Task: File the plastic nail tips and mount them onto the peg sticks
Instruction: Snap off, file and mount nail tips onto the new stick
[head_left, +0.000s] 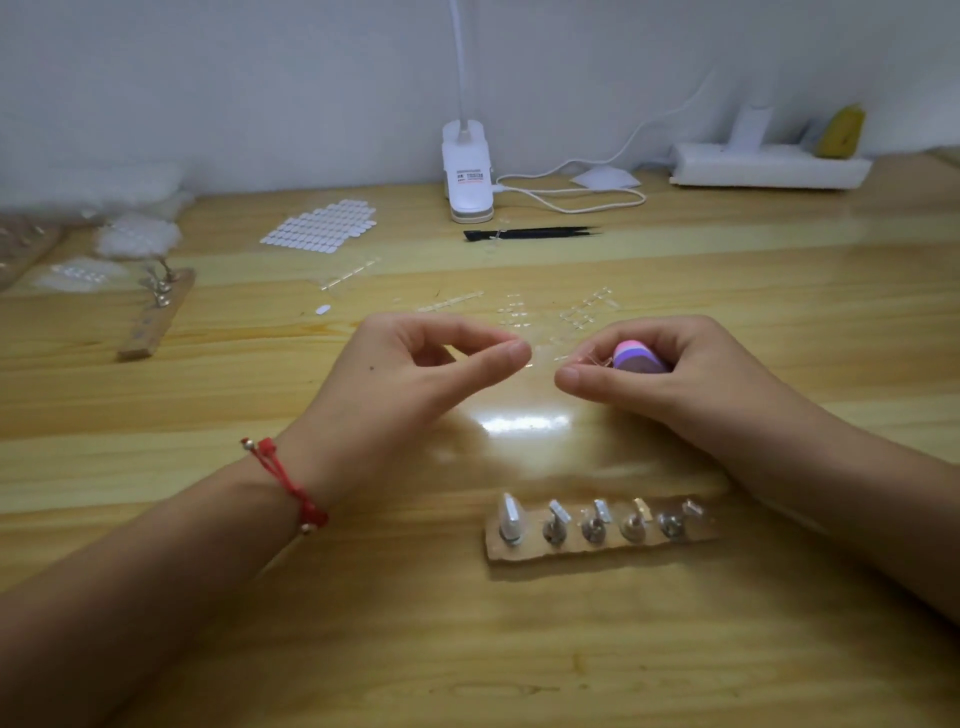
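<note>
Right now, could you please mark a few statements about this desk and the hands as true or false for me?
1. The right hand grips a pink and purple file block. True.
2. The red bracelet is on the right wrist. False: it is on the left wrist.
3. The near wooden strip carries five pegs. True.
4. The black tweezers lie beside that strip. False: they lie far back, by the white lamp base.

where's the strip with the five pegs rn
In the head view the peg strip lies on the table, right of centre, on the person's side of the right hand, which grips the pink file.
</note>
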